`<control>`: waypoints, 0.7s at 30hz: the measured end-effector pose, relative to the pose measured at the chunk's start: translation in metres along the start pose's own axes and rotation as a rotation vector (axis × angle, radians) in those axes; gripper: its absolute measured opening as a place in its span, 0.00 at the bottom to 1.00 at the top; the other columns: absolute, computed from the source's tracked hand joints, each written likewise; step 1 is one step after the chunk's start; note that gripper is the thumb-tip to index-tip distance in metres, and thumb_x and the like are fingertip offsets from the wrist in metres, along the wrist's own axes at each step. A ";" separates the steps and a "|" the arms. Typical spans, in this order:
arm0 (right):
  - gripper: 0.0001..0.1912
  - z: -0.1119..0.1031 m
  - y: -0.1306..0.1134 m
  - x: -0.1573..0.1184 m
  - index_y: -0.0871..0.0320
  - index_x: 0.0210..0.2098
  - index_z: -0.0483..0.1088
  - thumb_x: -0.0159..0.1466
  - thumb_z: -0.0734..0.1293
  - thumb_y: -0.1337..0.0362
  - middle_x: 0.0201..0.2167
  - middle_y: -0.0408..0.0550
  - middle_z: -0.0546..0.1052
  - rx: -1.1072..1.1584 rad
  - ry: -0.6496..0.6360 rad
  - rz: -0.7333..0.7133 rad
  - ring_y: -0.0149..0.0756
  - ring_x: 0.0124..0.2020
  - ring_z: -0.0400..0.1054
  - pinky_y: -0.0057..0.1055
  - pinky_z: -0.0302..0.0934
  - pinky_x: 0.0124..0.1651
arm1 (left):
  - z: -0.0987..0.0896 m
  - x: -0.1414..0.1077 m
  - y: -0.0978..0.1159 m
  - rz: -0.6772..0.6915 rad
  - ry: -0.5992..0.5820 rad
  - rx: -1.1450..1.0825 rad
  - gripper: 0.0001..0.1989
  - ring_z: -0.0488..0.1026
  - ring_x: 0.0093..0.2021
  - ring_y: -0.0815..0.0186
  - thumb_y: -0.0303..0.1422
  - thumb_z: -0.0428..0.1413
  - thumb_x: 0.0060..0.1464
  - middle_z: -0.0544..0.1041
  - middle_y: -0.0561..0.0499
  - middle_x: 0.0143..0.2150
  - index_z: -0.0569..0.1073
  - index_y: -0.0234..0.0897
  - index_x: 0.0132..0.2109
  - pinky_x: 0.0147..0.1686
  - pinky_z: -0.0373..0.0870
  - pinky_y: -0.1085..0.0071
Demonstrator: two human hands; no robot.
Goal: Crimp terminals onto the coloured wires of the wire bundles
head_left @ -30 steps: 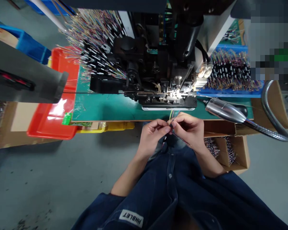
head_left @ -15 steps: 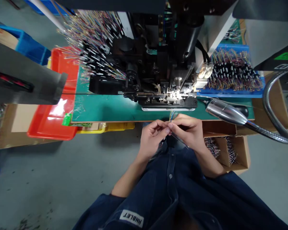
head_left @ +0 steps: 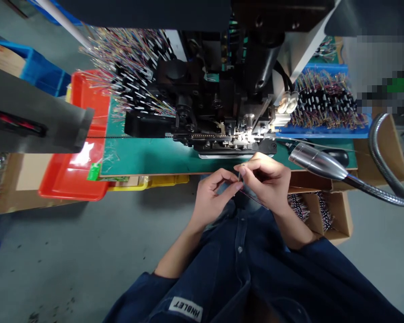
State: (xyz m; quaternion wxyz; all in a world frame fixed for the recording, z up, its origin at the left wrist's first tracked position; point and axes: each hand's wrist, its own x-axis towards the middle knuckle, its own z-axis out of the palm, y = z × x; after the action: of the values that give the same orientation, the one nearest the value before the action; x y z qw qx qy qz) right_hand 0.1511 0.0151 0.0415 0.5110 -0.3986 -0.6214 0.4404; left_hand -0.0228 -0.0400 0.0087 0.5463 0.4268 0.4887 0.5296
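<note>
In front of the bench edge, my left hand (head_left: 214, 194) and my right hand (head_left: 268, 183) meet at the fingertips around a thin bundle of wires (head_left: 239, 176). Thumb and index finger of my right hand pinch it near its upper end. My left fingertips close on it lower down, and most of it is hidden by the fingers. A loose wire tail (head_left: 255, 197) runs out below my right palm. Just beyond my hands stands a black machine (head_left: 218, 146), its small metal working area brightly lit.
A blue tray (head_left: 326, 132) of wire bundles lies at right, behind a silver gooseneck lamp (head_left: 318, 161). More wire bundles (head_left: 138, 67) are heaped at left beside a red tray (head_left: 70, 181). A cardboard box (head_left: 343, 220) with bundles sits right of my lap.
My right fingers have shifted up the wire bundle, and my left fingertips have dropped slightly. The coloured wire ends that stuck up above the fingers are now mostly covered.
</note>
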 end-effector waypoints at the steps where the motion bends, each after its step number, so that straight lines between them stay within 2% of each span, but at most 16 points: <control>1: 0.09 0.000 0.000 0.000 0.49 0.41 0.91 0.78 0.78 0.55 0.31 0.47 0.85 0.001 -0.002 0.002 0.40 0.32 0.74 0.40 0.67 0.35 | 0.000 0.002 0.000 0.003 0.007 -0.001 0.10 0.84 0.38 0.60 0.41 0.77 0.66 0.88 0.49 0.37 0.87 0.42 0.42 0.43 0.78 0.66; 3: 0.09 -0.001 0.001 0.002 0.48 0.51 0.92 0.77 0.78 0.54 0.30 0.45 0.83 0.025 -0.024 0.017 0.39 0.31 0.73 0.38 0.67 0.33 | 0.001 0.005 -0.001 -0.003 0.025 -0.052 0.12 0.85 0.36 0.61 0.43 0.75 0.68 0.89 0.50 0.35 0.86 0.42 0.41 0.41 0.79 0.66; 5: 0.11 -0.001 0.003 0.003 0.48 0.56 0.92 0.77 0.78 0.55 0.29 0.43 0.82 0.049 -0.059 0.034 0.37 0.30 0.72 0.37 0.66 0.33 | 0.003 0.008 -0.004 -0.019 0.048 -0.132 0.15 0.85 0.35 0.61 0.45 0.75 0.68 0.88 0.50 0.34 0.85 0.41 0.40 0.41 0.80 0.66; 8: 0.09 0.001 0.009 0.004 0.48 0.53 0.93 0.78 0.78 0.58 0.28 0.42 0.82 0.073 -0.083 0.059 0.36 0.29 0.73 0.36 0.67 0.33 | 0.007 0.011 -0.011 -0.042 0.086 -0.227 0.16 0.85 0.35 0.61 0.46 0.77 0.67 0.87 0.51 0.33 0.85 0.41 0.40 0.43 0.81 0.65; 12: 0.10 0.006 0.017 0.003 0.48 0.49 0.94 0.78 0.77 0.54 0.28 0.44 0.84 0.085 -0.067 0.135 0.37 0.28 0.74 0.35 0.69 0.32 | 0.013 0.015 -0.018 -0.042 0.133 -0.317 0.15 0.83 0.35 0.62 0.46 0.77 0.66 0.85 0.52 0.34 0.85 0.41 0.41 0.45 0.83 0.65; 16: 0.12 0.009 0.022 0.006 0.48 0.50 0.94 0.78 0.78 0.52 0.30 0.45 0.85 0.095 -0.052 0.182 0.37 0.30 0.76 0.35 0.71 0.32 | 0.020 0.018 -0.021 -0.045 0.187 -0.341 0.17 0.81 0.35 0.64 0.48 0.77 0.66 0.83 0.52 0.35 0.85 0.41 0.42 0.44 0.82 0.66; 21: 0.17 0.008 0.022 0.010 0.49 0.47 0.93 0.79 0.76 0.46 0.30 0.45 0.82 0.176 -0.059 0.255 0.34 0.27 0.72 0.32 0.69 0.28 | 0.032 0.020 -0.025 -0.018 0.234 -0.367 0.17 0.81 0.37 0.65 0.49 0.75 0.68 0.85 0.51 0.41 0.83 0.42 0.43 0.43 0.82 0.67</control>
State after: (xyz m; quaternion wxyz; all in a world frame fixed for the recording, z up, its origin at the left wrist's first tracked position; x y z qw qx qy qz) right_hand 0.1422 0.0298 0.0223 0.4654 -0.4148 -0.5393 0.5661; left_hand 0.0115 -0.0201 -0.0121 0.5592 0.2514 0.4479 0.6507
